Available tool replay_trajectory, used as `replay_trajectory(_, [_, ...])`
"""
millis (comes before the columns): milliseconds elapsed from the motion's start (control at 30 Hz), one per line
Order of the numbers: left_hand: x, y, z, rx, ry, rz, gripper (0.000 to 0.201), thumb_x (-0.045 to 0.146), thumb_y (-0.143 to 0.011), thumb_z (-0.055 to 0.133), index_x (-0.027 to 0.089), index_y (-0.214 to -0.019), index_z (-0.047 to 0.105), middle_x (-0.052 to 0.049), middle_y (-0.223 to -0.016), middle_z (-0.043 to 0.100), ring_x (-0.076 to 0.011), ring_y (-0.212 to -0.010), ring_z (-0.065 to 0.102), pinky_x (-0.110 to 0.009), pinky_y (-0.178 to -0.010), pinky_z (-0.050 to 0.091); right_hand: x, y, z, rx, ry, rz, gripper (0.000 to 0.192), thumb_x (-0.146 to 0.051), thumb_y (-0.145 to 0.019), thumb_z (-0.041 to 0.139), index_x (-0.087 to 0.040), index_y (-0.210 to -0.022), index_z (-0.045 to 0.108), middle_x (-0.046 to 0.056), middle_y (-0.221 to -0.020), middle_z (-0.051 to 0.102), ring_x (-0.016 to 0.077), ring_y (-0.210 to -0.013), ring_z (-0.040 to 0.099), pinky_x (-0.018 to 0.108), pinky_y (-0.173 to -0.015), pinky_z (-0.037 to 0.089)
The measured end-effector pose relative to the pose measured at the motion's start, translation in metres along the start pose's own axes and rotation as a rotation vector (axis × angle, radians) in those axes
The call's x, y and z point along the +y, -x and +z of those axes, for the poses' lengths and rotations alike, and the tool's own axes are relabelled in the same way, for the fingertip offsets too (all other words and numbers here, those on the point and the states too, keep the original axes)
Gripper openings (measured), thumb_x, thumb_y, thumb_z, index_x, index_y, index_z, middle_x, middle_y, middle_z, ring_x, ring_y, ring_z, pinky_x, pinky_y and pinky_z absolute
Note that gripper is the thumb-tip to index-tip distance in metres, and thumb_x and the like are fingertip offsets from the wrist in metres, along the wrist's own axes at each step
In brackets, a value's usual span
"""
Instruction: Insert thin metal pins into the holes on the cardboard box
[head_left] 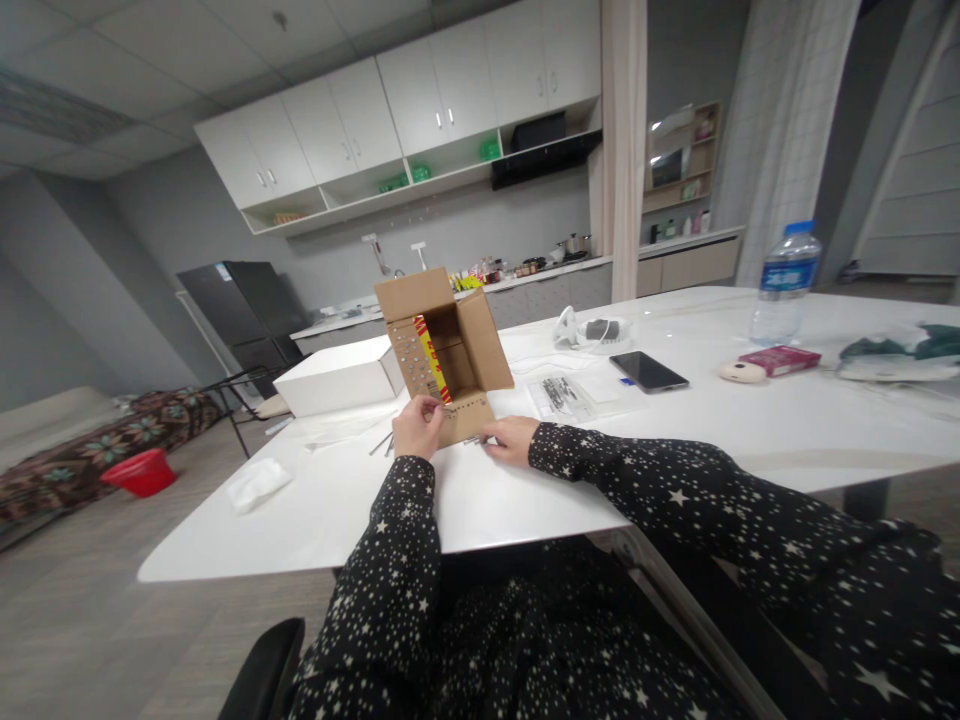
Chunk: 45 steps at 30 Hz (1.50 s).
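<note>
An opened cardboard box (487, 340) lies tilted on the table with its flaps spread. Rows of small round metallic dots mark its left flap (406, 362), and more small dots run along the front flap (466, 425). My left hand (418, 428) is closed in a pinch at the front flap's left corner; whatever is between its fingertips is too small to name. Low beside that flap's right corner, my right hand (512, 440) has its fingers curled together by small thin metal pieces (472, 440). Several thin metal rods (384, 441) lie left of my left hand.
Left of the cardboard box stands a white box (341, 375), with a crumpled tissue (257, 485) nearer me. Rightward lie a clear plastic packet (561, 398), a phone (649, 371), a white cabled device (592, 328), a maroon pack (780, 360) and an upright water bottle (784, 285).
</note>
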<state>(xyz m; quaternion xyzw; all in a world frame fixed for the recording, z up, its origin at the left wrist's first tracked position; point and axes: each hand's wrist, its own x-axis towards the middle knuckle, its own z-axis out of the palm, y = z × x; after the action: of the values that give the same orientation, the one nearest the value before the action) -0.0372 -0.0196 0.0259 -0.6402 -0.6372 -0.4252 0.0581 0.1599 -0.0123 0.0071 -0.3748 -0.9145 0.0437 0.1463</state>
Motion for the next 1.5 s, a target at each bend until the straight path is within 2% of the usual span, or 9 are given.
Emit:
replay_trajectory(600, [-0.0063,-0.0024,0.0025,0.067,-0.035,-0.043,0.017,0.031,-0.074,0.053,0.02,-0.083,0.063,-0.001,-0.083,0.068,-0.0153,-0.077,0.062,-0.028,-0.075,0.045,0.0009,0.0028,-0.0023,0.011,-0.02,-0.029,0.029,-0.026,-0.08,0.046,-0.021,-0.103,0.065,0.004,-0.084,0.069,0.0172,-0.077,0.061,0.024,-0.066,0.038])
replay_trajectory(1167, [-0.0035,-0.0008,0.0025,0.044,0.035,-0.033,0.015,0.034,-0.073,0.056,0.022,-0.082,0.056,0.001,-0.078,0.066,-0.012,-0.065,0.058,-0.025,-0.067,0.044,0.0005,0.0025,-0.0021,0.011,-0.025,-0.019,0.028,-0.026,-0.08,0.047,-0.022,-0.102,0.065,0.003,-0.083,0.068,0.0168,-0.076,0.061,0.024,-0.066,0.038])
replay_trajectory(1500, [-0.0061,-0.0015,0.0041,0.048,0.059,-0.014,0.014,0.034,-0.073,0.056,0.022,-0.081,0.055,0.001,-0.078,0.066,-0.0128,-0.069,0.06,-0.025,-0.069,0.045,0.0003,0.0015,-0.0007,0.015,-0.027,-0.011,0.028,-0.026,-0.08,0.047,-0.022,-0.101,0.065,0.003,-0.081,0.068,0.0166,-0.076,0.06,0.024,-0.065,0.037])
